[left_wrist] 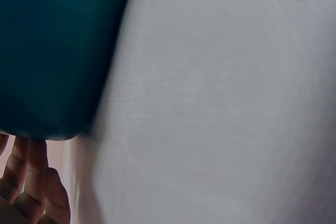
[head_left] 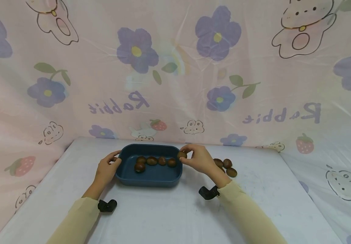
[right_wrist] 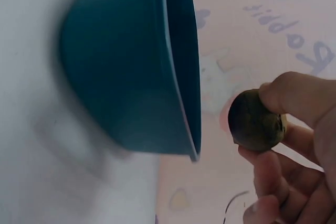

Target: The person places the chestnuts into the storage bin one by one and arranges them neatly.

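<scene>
My right hand (head_left: 198, 158) pinches a brown chestnut (right_wrist: 256, 120) between thumb and fingers, beside the right end of a dark blue plastic bin (head_left: 148, 183). In the right wrist view, the chestnut is just outside the bin's rim, apart from it. Several glossy chestnuts (head_left: 152, 161) lie inside the bin, most of them in a row. My left hand (head_left: 106, 171) holds the bin's left end, its fingers (left_wrist: 35, 177) against the outer wall. To the right, partly behind my right wrist, several more chestnuts (head_left: 231, 172) sit in a small group.
The bin stands on a white-covered table (head_left: 169, 217), near its back edge. A patterned cloth (head_left: 175, 84) with flowers and rabbits hangs behind and at the sides. Black wrist mounts (head_left: 208, 192) stick out from both yellow sleeves.
</scene>
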### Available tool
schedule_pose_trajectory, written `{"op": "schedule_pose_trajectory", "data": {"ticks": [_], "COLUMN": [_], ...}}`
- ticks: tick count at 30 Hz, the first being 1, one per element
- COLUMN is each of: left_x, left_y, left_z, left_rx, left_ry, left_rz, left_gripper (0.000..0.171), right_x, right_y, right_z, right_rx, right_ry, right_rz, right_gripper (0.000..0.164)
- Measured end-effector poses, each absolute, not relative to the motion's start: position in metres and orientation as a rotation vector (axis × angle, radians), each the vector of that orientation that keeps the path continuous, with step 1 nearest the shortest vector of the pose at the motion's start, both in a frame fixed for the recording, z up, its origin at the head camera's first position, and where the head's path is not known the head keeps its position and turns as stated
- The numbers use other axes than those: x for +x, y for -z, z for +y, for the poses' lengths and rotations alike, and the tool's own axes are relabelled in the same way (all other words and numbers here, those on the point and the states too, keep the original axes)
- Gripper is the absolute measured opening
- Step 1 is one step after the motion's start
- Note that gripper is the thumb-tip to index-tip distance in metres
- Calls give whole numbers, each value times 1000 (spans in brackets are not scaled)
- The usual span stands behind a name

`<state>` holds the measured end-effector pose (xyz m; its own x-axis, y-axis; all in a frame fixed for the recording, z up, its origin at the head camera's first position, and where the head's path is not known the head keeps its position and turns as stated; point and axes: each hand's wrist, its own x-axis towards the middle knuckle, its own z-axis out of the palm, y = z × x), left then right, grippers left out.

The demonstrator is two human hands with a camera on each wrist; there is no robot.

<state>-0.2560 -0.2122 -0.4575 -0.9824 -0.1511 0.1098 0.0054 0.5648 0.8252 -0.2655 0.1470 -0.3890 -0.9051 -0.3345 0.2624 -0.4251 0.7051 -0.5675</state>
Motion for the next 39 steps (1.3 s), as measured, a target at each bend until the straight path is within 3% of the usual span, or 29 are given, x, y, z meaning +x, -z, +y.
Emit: {"op": "schedule_pose_trajectory", "data": {"ticks": [20,39], "left_x": [-255,-255], "left_y": [456,457], "left_z": [-213,-213], "left_rx": [132,120], "left_ry": [1400,1396], "left_rz": [-2643,-2643], "left_gripper": [45,45], "right_x": [-267,-273], "right_y": [396,413], "right_z": [89,57], "right_rx": [814,776], "right_ry": [-1045,-1065], "right_rz": [-2745,-2814], "right_gripper": [28,27]}}
